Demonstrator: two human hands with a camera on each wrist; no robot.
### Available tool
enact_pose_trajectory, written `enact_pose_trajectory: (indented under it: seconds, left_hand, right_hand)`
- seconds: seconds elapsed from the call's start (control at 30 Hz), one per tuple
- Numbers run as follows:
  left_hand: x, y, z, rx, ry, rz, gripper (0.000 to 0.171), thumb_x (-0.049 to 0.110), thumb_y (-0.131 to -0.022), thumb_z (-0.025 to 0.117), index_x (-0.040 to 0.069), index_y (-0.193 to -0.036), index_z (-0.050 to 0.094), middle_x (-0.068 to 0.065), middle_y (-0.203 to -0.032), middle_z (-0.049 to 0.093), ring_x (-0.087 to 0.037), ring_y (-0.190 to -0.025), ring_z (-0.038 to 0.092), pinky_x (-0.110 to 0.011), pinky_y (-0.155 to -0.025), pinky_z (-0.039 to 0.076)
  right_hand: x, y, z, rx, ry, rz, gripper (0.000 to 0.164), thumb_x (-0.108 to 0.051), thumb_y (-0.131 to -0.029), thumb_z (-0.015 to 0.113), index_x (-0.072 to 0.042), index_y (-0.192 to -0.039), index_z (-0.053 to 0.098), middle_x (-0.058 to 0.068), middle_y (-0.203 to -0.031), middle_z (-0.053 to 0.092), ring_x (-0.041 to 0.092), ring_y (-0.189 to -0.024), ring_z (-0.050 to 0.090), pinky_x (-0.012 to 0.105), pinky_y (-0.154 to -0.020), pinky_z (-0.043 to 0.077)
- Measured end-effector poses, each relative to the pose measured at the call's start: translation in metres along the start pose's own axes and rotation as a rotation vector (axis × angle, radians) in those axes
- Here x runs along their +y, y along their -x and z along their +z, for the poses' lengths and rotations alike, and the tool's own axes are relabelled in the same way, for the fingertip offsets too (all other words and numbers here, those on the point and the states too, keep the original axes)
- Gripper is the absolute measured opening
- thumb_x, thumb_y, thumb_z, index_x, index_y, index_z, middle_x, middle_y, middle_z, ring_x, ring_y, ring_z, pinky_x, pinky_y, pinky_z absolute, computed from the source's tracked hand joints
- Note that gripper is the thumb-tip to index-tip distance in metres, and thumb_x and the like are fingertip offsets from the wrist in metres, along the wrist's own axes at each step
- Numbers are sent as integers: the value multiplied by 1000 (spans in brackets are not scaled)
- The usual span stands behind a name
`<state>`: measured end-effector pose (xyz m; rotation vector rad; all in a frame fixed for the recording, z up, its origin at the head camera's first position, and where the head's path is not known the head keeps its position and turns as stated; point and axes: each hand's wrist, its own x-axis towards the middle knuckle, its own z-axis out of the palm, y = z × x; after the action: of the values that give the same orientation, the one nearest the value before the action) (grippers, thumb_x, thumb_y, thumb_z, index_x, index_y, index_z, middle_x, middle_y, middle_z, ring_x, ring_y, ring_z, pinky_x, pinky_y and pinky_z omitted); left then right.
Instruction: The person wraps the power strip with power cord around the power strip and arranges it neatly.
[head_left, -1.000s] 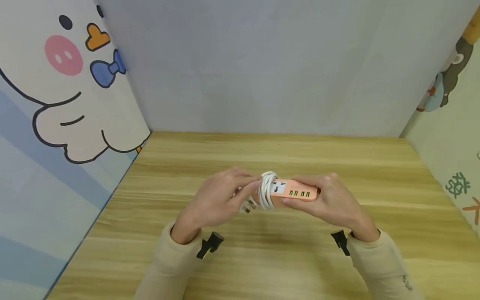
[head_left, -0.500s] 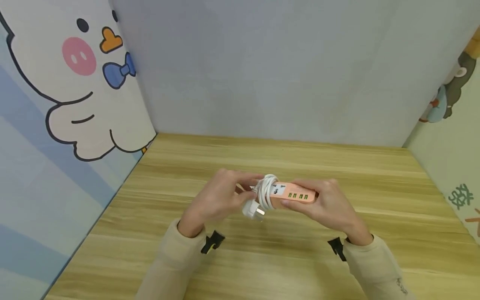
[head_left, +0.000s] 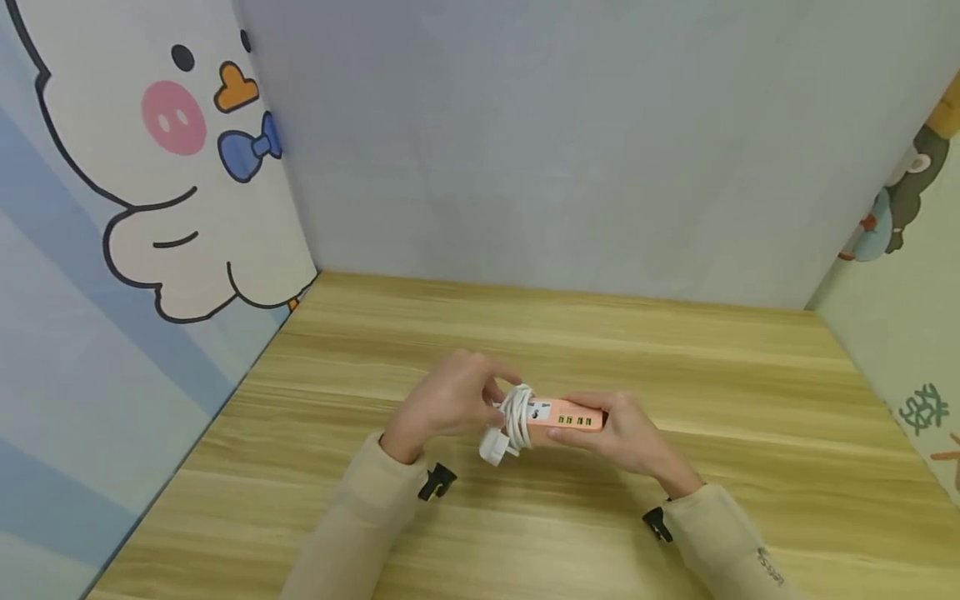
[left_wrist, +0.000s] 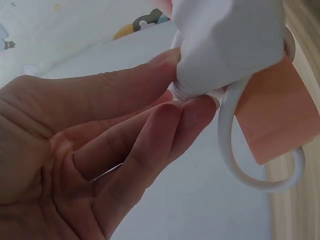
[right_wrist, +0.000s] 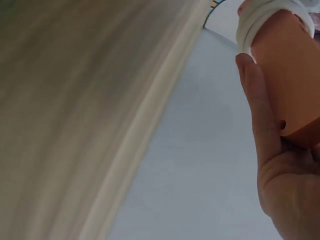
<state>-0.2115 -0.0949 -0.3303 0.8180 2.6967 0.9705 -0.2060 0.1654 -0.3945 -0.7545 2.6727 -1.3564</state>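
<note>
A peach-coloured power strip (head_left: 581,417) with several green USB ports and a white socket face is held over the table, its white cord (head_left: 517,415) wound round the left end. My right hand (head_left: 626,433) grips the other end, thumb along one side; in the right wrist view the strip's plain peach underside (right_wrist: 290,70) shows. My left hand (head_left: 453,400) pinches the white plug (left_wrist: 230,40) at its ribbed neck, thumb and fingertips meeting there. A loop of cord (left_wrist: 227,130) hangs beside the strip. In the head view the plug hangs below the left fingers.
The wood-grain table (head_left: 600,533) lies under both hands. A grey wall panel (head_left: 555,150) stands behind it, with cartoon-printed panels (head_left: 225,200) at the left and right. Black camera mounts (head_left: 437,482) sit at both cuffs.
Both hands and the power strip have moved lower and a little left in the head view, which has itself shifted. The plug has come out from beneath the left hand and now hangs in sight.
</note>
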Motion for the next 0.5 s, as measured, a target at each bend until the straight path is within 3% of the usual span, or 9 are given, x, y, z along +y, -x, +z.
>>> enact_pose_trajectory:
  seconds: [0.3,0.5]
  left_hand:
    - [-7,-16,18,-48,14,-97,65,-6,-73,85,5,-134,64,-9,-97,77,-13,-76,71,-24,-63,57]
    - [-8,-21,30,-72,-36,-73,70,-4,-70,89,3,-134,63,-3,-81,71,-10,-64,62,-22,-60,54]
  right_hand:
    - [23,-6,2,-62,10,13,51,-31,-83,86,-6,-125,71,4,-98,74,8,-72,61,24,-62,52]
    - [30,-7,-1,-125,53,32,59,-33,-81,87,-3,-127,69,8,-107,75,10,-80,62,24,-69,52]
